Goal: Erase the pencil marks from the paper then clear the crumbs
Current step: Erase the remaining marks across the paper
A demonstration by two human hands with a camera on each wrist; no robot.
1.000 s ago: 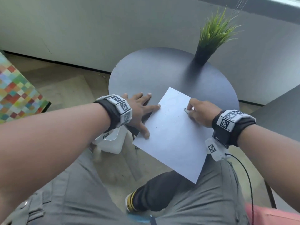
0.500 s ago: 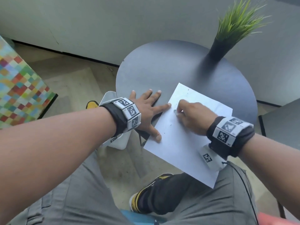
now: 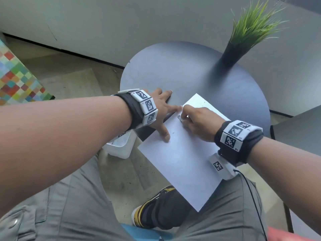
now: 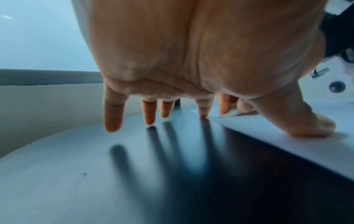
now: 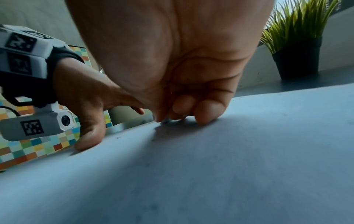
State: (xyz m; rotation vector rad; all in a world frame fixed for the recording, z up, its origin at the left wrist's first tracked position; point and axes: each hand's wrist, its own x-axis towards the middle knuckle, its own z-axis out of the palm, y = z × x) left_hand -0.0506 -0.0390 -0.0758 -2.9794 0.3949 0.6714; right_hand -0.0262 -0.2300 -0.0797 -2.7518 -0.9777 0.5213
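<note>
A white sheet of paper (image 3: 184, 159) lies on the round dark table (image 3: 182, 73), its near corner hanging over the table's edge above my legs. My left hand (image 3: 165, 113) lies flat with spread fingers, thumb (image 4: 298, 119) and forefinger pressing the paper's left edge, the other fingers on the table. My right hand (image 3: 196, 122) is curled over the paper's upper left part and pinches a small grey eraser (image 3: 179, 117) against the sheet. A few dark crumbs (image 3: 173, 133) lie on the paper near my left thumb; one dark crumb (image 5: 117, 137) also shows in the right wrist view.
A green grass plant in a black pot (image 3: 232, 54) stands at the table's far right edge. A white bin (image 3: 119, 145) sits on the floor under my left wrist. A checkered coloured block (image 3: 17, 79) stands at the left, a grey wall behind.
My right hand has slid left across the paper with the eraser, from the sheet's middle right toward my left forefinger. The left hand stays pressed on the paper's edge.
</note>
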